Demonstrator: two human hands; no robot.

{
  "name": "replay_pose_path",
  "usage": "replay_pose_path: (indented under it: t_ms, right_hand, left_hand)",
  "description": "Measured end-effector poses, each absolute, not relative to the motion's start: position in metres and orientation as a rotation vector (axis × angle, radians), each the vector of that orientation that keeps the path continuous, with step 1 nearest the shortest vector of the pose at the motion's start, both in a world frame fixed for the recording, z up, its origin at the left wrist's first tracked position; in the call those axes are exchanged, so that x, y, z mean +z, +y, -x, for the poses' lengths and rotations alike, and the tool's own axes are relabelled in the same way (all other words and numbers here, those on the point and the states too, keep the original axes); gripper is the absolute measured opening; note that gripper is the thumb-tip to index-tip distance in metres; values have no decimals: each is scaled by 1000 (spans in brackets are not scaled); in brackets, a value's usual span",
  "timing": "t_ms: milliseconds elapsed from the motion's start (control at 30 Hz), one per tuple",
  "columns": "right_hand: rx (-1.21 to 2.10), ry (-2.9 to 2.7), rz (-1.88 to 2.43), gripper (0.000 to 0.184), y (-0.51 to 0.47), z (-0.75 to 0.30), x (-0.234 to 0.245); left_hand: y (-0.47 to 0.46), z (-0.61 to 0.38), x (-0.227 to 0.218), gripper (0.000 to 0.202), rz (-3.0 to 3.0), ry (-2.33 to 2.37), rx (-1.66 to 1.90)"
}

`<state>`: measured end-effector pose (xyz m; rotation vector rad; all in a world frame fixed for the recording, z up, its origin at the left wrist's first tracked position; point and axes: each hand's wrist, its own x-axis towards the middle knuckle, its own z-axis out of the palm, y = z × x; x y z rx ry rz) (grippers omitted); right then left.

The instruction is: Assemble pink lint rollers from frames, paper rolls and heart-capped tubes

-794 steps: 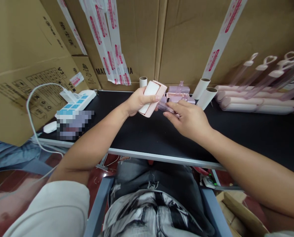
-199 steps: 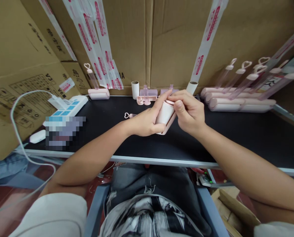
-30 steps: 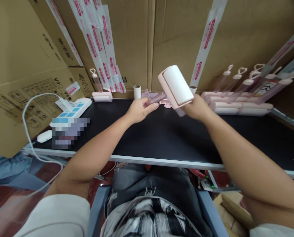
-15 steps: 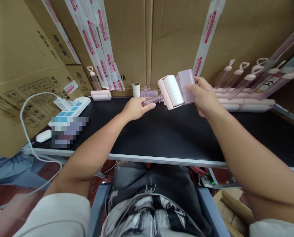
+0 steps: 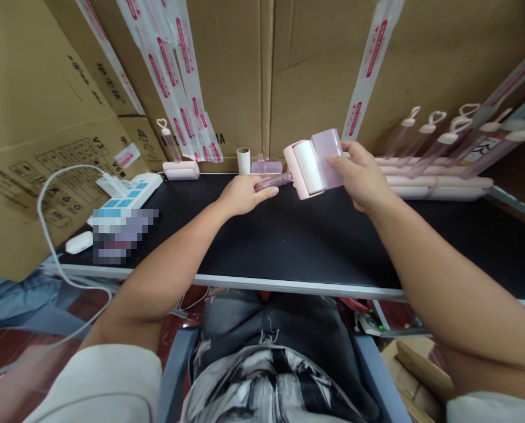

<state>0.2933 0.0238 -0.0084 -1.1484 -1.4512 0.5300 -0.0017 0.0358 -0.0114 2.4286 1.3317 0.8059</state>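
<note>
My left hand [image 5: 243, 194] is closed around the clear pinkish handle of a lint roller [image 5: 308, 168]. Its pink frame carries a white roll, raised above the black table. My right hand [image 5: 361, 176] grips a translucent lilac cover [image 5: 330, 154] by its right side. The cover's left edge lies against or over the right side of the white roll; whether it is fitted on, I cannot tell. Behind my left hand stand a cardboard tube [image 5: 243, 160] and another translucent lilac piece [image 5: 266, 167].
Several lint rollers [image 5: 438, 187] with heart-loop handles stand at the back right. One more pink roller [image 5: 181, 170] stands at the back left. A power strip [image 5: 130, 197], a white case [image 5: 79, 242] and a blurred item lie left. Cardboard walls [image 5: 315, 70] rise behind the table [image 5: 288, 247].
My right hand has moved slightly left and brought the lilac cover closer over the white roll. The lint roller's head has shifted slightly; my left hand stays about where it was.
</note>
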Motion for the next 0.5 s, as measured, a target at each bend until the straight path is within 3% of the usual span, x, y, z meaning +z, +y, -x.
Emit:
replay_pose_path:
  t_ms: [500]
  right_hand:
    - [605,-1496,1143,43,22,-288,-14]
  left_hand:
    - [40,3,-17,68,-2421,1330,811]
